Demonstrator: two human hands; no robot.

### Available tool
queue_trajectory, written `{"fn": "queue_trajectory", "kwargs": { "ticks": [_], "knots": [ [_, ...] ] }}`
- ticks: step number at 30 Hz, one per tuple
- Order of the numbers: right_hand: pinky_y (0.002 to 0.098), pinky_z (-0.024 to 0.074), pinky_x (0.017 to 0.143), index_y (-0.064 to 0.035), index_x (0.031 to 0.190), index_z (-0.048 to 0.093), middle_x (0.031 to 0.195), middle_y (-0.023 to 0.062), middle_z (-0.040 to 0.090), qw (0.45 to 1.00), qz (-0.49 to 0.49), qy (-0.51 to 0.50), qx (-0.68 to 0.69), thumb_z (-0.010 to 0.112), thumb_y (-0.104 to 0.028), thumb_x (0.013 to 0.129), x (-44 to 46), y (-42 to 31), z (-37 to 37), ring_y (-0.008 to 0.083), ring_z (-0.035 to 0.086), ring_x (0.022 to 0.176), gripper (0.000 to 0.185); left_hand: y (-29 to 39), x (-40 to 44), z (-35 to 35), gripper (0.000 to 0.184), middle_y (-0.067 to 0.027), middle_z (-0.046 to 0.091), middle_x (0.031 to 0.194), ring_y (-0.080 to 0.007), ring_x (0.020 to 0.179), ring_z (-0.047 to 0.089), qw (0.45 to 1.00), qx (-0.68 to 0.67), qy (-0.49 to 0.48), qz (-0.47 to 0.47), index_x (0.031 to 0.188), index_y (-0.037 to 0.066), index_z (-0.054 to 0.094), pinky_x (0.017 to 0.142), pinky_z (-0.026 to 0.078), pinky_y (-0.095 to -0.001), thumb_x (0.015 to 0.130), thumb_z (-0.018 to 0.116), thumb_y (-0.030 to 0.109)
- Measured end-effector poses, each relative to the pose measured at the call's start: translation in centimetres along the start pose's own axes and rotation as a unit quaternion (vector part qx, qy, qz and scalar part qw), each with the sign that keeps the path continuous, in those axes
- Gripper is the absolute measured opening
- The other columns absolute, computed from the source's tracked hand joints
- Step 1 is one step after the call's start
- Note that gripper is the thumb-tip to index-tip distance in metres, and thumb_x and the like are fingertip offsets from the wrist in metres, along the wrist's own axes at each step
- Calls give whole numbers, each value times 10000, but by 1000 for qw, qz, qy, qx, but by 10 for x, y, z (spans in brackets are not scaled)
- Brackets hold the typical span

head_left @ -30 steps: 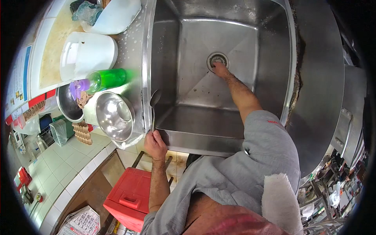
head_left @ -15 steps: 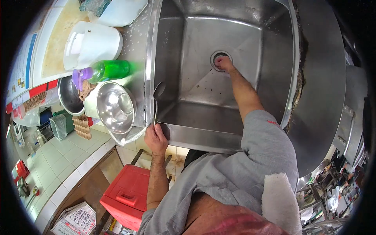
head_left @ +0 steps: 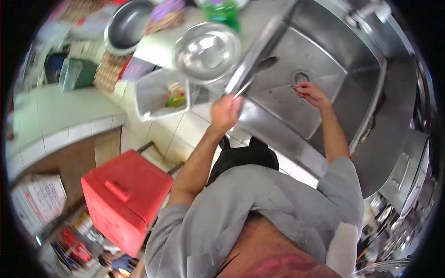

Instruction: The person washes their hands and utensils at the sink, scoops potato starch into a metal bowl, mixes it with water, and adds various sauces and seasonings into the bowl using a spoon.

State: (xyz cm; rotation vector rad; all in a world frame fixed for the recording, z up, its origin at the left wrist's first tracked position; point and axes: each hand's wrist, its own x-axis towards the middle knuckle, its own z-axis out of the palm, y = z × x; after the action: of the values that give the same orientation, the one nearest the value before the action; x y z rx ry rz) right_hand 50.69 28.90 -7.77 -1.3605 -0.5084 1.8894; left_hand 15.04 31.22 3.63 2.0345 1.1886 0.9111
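Left hand (head_left: 225,111): closed around the lower handle of a metal spoon (head_left: 266,63), fingers wrapped; it sits at the near-left corner of the sink (head_left: 327,58), where the rim meets the desk (head_left: 255,19). Outline slightly blurred.

Spoon: long axis runs up and away from the left hand, roughly along the sink's left edge but slanting inward. Bowl end lies over the sink's left wall; cannot tell whether it touches the steel.

Right hand (head_left: 311,94): over the sink floor, just on the near side of the drain (head_left: 301,78). Fingers bent and drawn together, tips towards the left edge. Cannot tell whether anything small is pinched between them; dark specks lie about the floor there.

Key relation: the drain is just beside the right fingertips, well apart from the left hand. The spoon's bowl lies left of the drain and slightly beyond it, and its axis passes the drain rather than pointing at it. The left hand is the nearer to the spoon, having hold of it; the right is the nearer to the drain.

Surroundings: metal bowl (head_left: 207,52) near the desk's near edge, close to the sink corner; green bottle (head_left: 223,15) farther along, partly cut off. Lined bin (head_left: 150,95) below that near edge.
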Motion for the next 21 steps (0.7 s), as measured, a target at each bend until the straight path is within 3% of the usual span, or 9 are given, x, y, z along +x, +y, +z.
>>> {"fn": "queue_trajectory", "kwargs": {
  "ticks": [2, 4, 6, 10, 12, 14, 17, 19, 21],
  "knots": [
    [240, 449, 630, -7, 885, 569, 782, 48, 565, 1000, -9, -2, -26, 603, -38, 786, -38, -25, 63, 126, 538, 671, 110, 5, -17, -24, 144, -153, 529, 608, -319, 541, 514, 999, -34, 10, 7, 779, 7, 544, 494, 400, -371, 840, 532, 137],
    [227, 453, 625, -7, 873, 570, 816, 53, 576, 995, -15, -74, -59, 625, -47, 770, -68, -46, 128, 123, 553, 681, 123, 10, -35, -48, 172, -63, 462, 569, -111, 506, 433, 987, -152, 45, -30, 815, 1, 548, 463, 358, -271, 873, 510, 159],
    [216, 461, 634, -8, 869, 573, 840, 52, 583, 991, 15, -115, -73, 641, -52, 759, -87, -50, 200, 116, 562, 691, 137, 2, -74, -94, 118, -75, 510, 608, -132, 524, 470, 978, -185, 53, -86, 864, -2, 546, 492, 386, -269, 859, 505, 108],
    [221, 448, 639, -10, 879, 581, 852, 48, 567, 947, 29, -319, -32, 651, -83, 761, -73, -18, 334, 110, 532, 749, 156, -26, -159, -185, 170, 4, 474, 658, -61, 567, 414, 935, -206, 240, -158, 939, -6, 531, 493, 349, -206, 882, 488, 147],
    [228, 440, 680, -15, 897, 570, 861, 29, 550, 899, 11, -437, 5, 624, -100, 789, -39, 1, 398, 105, 521, 766, 147, -28, -183, -229, 127, 9, 419, 623, -62, 530, 361, 914, -178, 327, -160, 828, 46, 486, 464, 305, -207, 888, 476, 158],
    [234, 436, 694, -22, 922, 568, 870, 35, 556, 885, -47, -463, -26, 608, -93, 802, 16, 15, 456, 129, 528, 759, 145, -22, -194, -258, 224, 20, 353, 586, -64, 504, 301, 894, -163, 387, -153, 726, 62, 424, 447, 253, -216, 904, 451, 196],
    [298, 448, 723, -10, 943, 567, 914, 70, 573, 892, 2, -436, 120, 588, -110, 806, 97, 44, 492, 185, 546, 812, 171, -26, -214, -278, 293, 15, 307, 572, -72, 505, 271, 877, -157, 420, -174, 689, 62, 392, 454, 231, -222, 917, 433, 242],
    [360, 465, 706, -12, 945, 593, 915, 131, 596, 919, -211, -252, -216, 579, -119, 766, 124, 72, 490, 250, 575, 835, 208, -41, -219, -278, 294, 12, 307, 572, -70, 503, 266, 885, -166, 411, -143, 688, 71, 384, 454, 232, -214, 922, 427, 242],
    [407, 478, 694, -13, 946, 613, 916, 177, 614, 829, -334, -67, -443, 572, -125, 737, 123, 78, 484, 298, 596, 853, 241, -37, -219, -272, 281, 12, 307, 571, -70, 503, 273, 871, -185, 427, -160, 699, 70, 397, 448, 233, -206, 925, 426, 235]
  ]
}}
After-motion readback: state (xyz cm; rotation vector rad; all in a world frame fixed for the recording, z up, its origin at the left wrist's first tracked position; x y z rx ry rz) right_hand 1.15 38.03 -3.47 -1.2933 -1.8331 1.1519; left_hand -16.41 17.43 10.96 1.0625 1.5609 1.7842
